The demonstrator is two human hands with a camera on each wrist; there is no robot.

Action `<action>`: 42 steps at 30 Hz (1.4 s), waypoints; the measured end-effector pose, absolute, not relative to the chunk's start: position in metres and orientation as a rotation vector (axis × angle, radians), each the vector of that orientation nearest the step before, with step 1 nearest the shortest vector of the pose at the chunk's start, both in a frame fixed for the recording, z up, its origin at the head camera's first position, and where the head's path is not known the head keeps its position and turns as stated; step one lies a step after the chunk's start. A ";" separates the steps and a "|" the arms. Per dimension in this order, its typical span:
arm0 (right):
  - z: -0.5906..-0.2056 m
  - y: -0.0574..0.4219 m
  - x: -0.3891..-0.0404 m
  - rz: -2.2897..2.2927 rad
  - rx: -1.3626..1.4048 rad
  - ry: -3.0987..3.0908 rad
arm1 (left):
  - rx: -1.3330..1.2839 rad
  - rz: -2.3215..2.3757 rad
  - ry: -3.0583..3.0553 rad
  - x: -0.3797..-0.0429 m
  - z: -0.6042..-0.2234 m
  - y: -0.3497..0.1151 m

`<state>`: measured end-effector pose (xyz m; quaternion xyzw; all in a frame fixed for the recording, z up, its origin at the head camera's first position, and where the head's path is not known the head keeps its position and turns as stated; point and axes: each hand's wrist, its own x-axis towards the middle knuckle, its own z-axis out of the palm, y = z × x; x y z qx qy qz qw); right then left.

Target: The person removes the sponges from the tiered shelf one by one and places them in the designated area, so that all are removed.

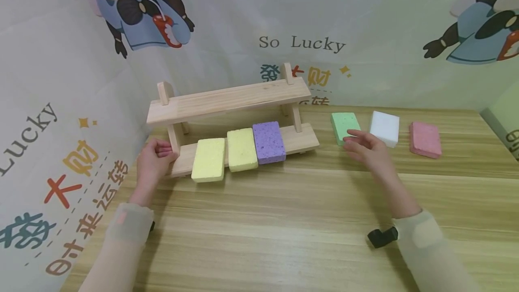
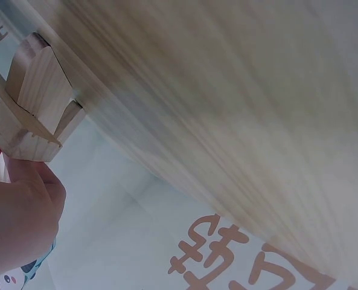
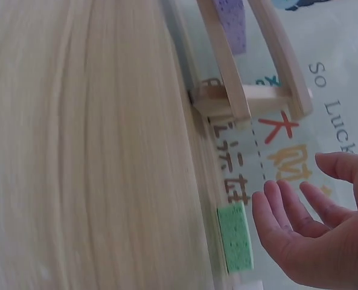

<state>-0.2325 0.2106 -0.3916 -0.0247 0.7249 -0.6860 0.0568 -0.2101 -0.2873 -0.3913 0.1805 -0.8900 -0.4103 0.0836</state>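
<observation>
A small two-tier wooden shelf (image 1: pixel 231 98) stands on the table, its lower board carrying two yellow sponges (image 1: pixel 208 160) and a speckled purple sponge (image 1: pixel 269 142) side by side. My left hand (image 1: pixel 152 163) pinches the left end of that lower board beside the post; the left wrist view shows the board's end (image 2: pixel 37 145) between thumb and fingers. Over on the right, my right hand (image 1: pixel 369 150) hovers with relaxed, spread fingers and holds nothing. Its fingertips overlap the lower corner of a green sponge (image 1: pixel 344 125) in the head view.
To the right of the green sponge lie a white sponge (image 1: pixel 384 127) and a pink sponge (image 1: pixel 425 139). The wood-grain table (image 1: pixel 275 233) meets a printed cloth backdrop (image 1: pixel 227 26) behind and at the left. A black strap end (image 1: pixel 382 237) sticks out at the right wrist.
</observation>
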 end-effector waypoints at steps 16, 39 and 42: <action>-0.395 0.152 -0.234 -1.870 -0.190 2.248 | 0.550 -1.212 -2.660 -0.209 -0.393 -0.289; -0.398 0.093 -0.240 -1.911 -0.212 2.175 | 0.545 -1.200 -2.665 -0.209 -0.389 -0.286; -0.397 0.088 -0.240 -1.912 -0.194 2.198 | 0.536 -1.196 -2.666 -0.209 -0.390 -0.286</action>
